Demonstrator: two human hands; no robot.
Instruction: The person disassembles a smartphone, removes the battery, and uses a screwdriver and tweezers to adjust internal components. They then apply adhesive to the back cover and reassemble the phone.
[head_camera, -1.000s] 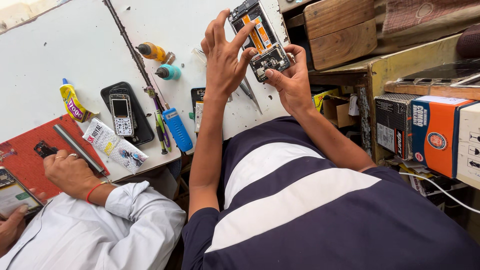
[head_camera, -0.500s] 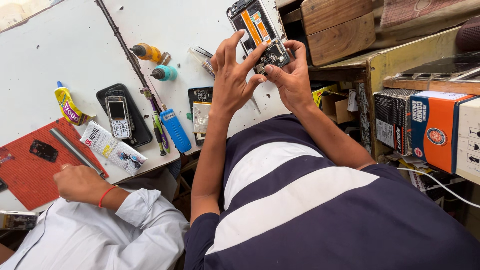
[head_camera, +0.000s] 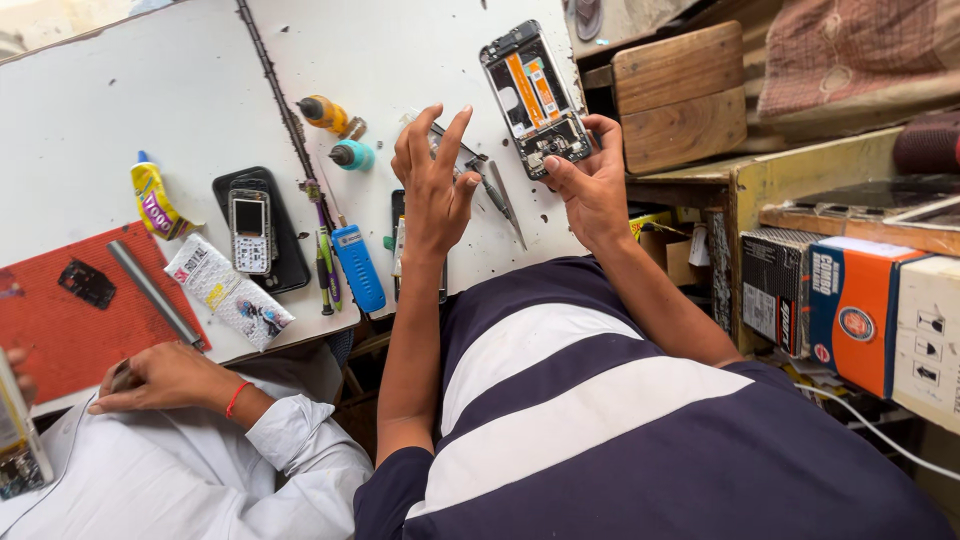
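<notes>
I see right hand (head_camera: 592, 188) gripping opened phone (head_camera: 535, 97) at 1 o'clock | left hand (head_camera: 432, 185) open, empty, fingers spread | tweezers (head_camera: 497, 200) on table (head_camera: 120, 110) between them

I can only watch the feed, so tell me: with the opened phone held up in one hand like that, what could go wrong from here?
1. Only the right hand pinches the opened phone by its lower end; the left hand is off it with fingers spread, so the phone could tip or slip onto the white table.
2. Tweezers lie just under both hands; a dropped phone or a lowered wrist might strike them.
3. The co-worker's hand rests close by, so a jolt to the table seems possible.
</notes>
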